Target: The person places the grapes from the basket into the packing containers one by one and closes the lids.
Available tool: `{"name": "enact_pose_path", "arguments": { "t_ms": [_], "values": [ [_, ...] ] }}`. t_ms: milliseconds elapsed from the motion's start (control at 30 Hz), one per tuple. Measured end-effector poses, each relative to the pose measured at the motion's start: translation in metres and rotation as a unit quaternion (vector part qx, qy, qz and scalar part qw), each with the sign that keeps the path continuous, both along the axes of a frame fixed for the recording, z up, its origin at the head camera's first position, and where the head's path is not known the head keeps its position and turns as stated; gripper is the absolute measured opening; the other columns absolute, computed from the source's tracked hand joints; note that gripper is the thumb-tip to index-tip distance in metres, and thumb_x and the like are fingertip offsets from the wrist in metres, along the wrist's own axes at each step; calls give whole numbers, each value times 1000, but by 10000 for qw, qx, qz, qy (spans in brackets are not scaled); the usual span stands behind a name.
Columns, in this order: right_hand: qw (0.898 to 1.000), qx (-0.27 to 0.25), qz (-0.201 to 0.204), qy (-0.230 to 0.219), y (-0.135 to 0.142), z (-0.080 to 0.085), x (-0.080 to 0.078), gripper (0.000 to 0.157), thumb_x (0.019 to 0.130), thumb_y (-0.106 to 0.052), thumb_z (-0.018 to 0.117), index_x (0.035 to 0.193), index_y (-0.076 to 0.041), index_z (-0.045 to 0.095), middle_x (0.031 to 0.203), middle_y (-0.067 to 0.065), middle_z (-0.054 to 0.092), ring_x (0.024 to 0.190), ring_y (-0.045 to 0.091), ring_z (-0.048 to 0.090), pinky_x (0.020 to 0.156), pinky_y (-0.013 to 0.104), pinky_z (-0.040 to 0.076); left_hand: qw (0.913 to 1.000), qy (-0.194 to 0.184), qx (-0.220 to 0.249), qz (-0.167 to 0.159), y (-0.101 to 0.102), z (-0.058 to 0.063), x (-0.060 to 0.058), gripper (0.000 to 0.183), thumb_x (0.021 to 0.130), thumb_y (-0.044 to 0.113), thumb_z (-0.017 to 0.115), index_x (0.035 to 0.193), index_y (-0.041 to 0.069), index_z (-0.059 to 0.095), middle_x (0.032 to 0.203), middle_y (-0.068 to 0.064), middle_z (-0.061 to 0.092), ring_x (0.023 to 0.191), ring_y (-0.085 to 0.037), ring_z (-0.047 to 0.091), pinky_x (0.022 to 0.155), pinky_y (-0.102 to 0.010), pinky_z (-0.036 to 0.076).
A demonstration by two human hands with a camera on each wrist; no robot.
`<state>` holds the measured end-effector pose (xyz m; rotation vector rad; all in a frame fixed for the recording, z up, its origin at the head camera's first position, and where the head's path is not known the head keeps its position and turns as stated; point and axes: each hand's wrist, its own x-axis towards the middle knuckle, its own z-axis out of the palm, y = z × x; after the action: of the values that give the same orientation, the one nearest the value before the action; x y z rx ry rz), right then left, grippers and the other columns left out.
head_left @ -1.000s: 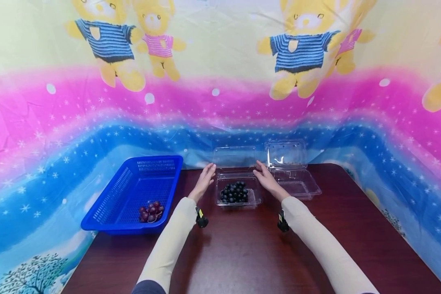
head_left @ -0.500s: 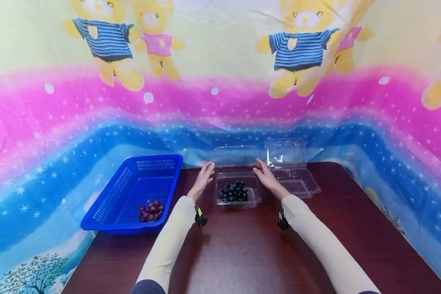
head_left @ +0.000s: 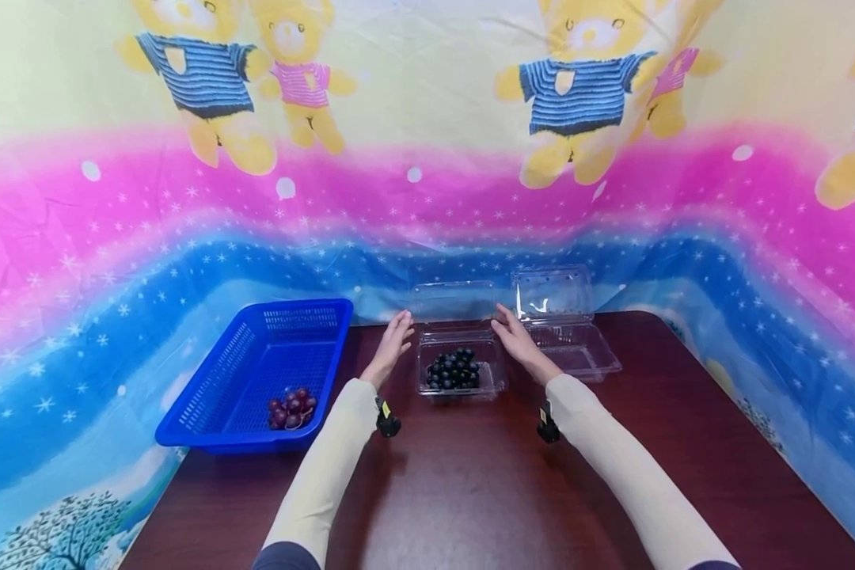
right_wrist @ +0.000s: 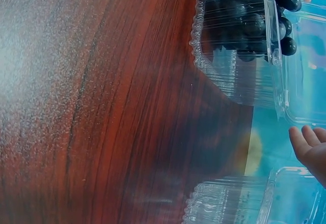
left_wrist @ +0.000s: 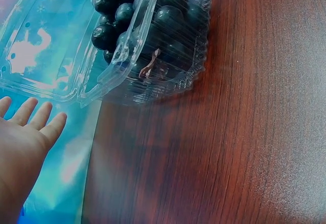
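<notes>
Between the two hands in the head view stands a clear plastic clamshell box (head_left: 495, 386), its lid (head_left: 454, 302) raised at the back. A bunch of dark grapes (head_left: 453, 370) lies inside, heaped toward the left. My left hand (head_left: 392, 345) is just left of the box, fingers extended; the left wrist view shows its fingertips (left_wrist: 57, 124) near the hinge corner, holding nothing. On the other side, my right hand (head_left: 516, 340) has straight fingers beside the lid hinge, overlapping the box edge in the head view. The right wrist view shows this hand (right_wrist: 310, 150) apart from the plastic.
At the left is a blue perforated basket (head_left: 256, 356) with a bunch of red grapes (head_left: 292, 409) in its near right corner. A second clear clamshell box (head_left: 577, 355), lid up, stands right of the right hand. A patterned cloth (head_left: 413, 214) hangs behind the brown table (head_left: 456, 491).
My left hand has drawn slightly left, away from the box's side. The right hand stays almost in place. The box and grapes look unmoved; the whole head view has shifted slightly.
</notes>
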<state>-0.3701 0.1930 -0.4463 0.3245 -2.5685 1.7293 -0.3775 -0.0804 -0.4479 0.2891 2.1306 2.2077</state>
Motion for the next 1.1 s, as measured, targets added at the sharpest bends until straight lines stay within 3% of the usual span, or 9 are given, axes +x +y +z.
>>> {"name": "enact_pose_path", "arguments": {
  "t_ms": [200, 333, 400, 567, 767, 833, 1000, 1100],
  "values": [
    [9999, -73, -55, 45, 0, 3, -1, 55, 101, -26, 36, 149, -8, 13, 145, 26, 27, 132, 41, 29, 109, 52, 21, 9998, -168, 94, -45, -1, 3, -1, 65, 98, 46, 35, 147, 7, 19, 147, -24, 27, 135, -37, 29, 109, -52, 24],
    [9995, -223, -39, 226, 0, -1, -4, 58, 100, -31, 39, 148, -9, 17, 144, 26, 29, 132, 41, 29, 109, 51, 22, 9996, -185, 113, -167, -2, 14, 6, 64, 99, 42, 33, 148, 4, 15, 147, -25, 27, 135, -39, 27, 109, -53, 22],
    [9985, -348, 13, 431, 3, -6, -8, 59, 98, -37, 41, 148, -12, 20, 142, 25, 32, 130, 38, 33, 107, 48, 29, 9995, -159, 113, -228, -3, 20, 11, 63, 100, 41, 31, 147, 2, 14, 147, -26, 26, 135, -40, 25, 109, -54, 21],
    [9985, -446, 52, 327, 3, -2, -6, 57, 99, -34, 39, 147, -8, 21, 143, 26, 30, 130, 39, 34, 103, 47, 35, 9997, -109, 106, -210, -2, 28, 17, 60, 102, 39, 24, 145, -1, 19, 145, -29, 26, 134, -43, 25, 108, -55, 22],
    [9968, -678, 155, -382, -1, 27, 16, 52, 103, -23, 30, 147, 0, 14, 149, 27, 19, 135, 41, 23, 108, 51, 26, 9997, -225, 99, -45, -3, 13, 2, 68, 98, 53, 22, 145, 3, 26, 144, -23, 33, 133, -36, 32, 107, -51, 28],
    [9960, -748, 189, -456, 0, 29, 18, 53, 103, -25, 29, 147, -1, 13, 150, 25, 18, 136, 40, 22, 109, 50, 24, 9994, -288, 139, -103, -3, 16, 2, 68, 98, 52, 22, 145, 2, 25, 145, -24, 32, 134, -37, 31, 108, -51, 27],
    [9968, -723, 132, -311, 5, 15, 3, 55, 102, -29, 29, 147, -2, 15, 150, 25, 19, 135, 40, 25, 108, 51, 26, 9984, -445, 232, -253, -4, 25, 6, 65, 100, 48, 21, 145, 1, 22, 146, -24, 29, 135, -38, 27, 109, -52, 24],
    [9974, -682, 31, -249, 4, 12, 1, 54, 102, -31, 29, 147, -2, 18, 149, 24, 21, 134, 40, 27, 107, 52, 27, 9989, -429, 163, -123, -4, 18, 0, 67, 99, 51, 21, 145, 3, 26, 145, -21, 33, 134, -36, 31, 107, -50, 28]
  ]
}}
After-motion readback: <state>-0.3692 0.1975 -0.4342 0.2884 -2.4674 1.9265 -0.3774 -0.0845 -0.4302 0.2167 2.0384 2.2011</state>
